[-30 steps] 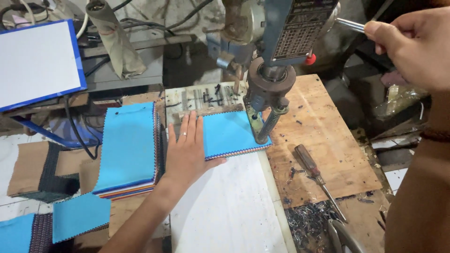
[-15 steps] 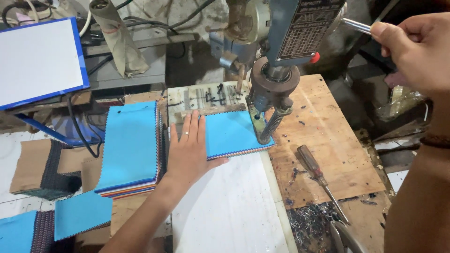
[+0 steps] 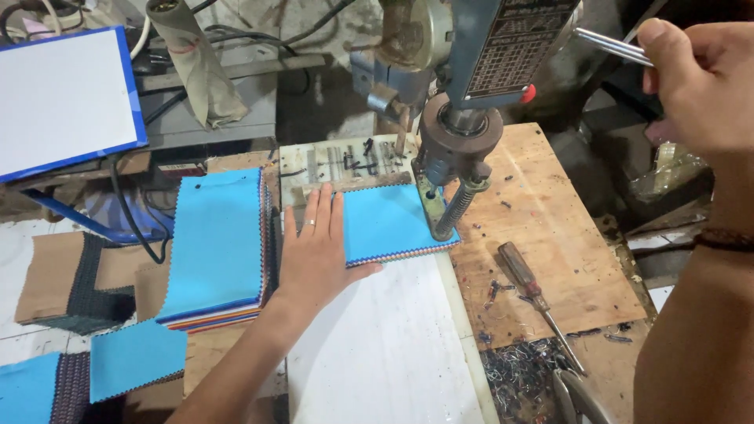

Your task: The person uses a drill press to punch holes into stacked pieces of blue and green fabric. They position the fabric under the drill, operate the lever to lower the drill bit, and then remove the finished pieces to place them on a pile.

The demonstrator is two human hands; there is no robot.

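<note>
**Pressing a swatch stack under a bench punch**

Under the grey-blue punch head (image 3: 463, 149), at twelve o'clock on the white bench board (image 3: 385, 345), lies a small stack of turquoise fabric swatches with pinked edges (image 3: 389, 224). Its right corner sits beneath the sprung steel foot (image 3: 448, 208). The left hand (image 3: 318, 251) lies flat on the stack's nine o'clock edge, fingers straight and close together, thumb splayed along the near edge. The right hand (image 3: 695, 82), at two o'clock, is closed around the bright steel lever (image 3: 609, 43), fingers wrapped.

Judged from this view, good practice keeps the flat palm pressing evenly so the layers stay squared, with fingertips well left of the foot, and brings the lever down smoothly.

A taller pile of turquoise swatches (image 3: 216, 247) stands just beside the left wrist at nine o'clock, limiting sideways room. A wooden-handled screwdriver (image 3: 534, 298) lies on the plywood panel (image 3: 550, 235) at four o'clock, near a heap of metal scraps (image 3: 522, 369). Open board remains toward six o'clock.
</note>
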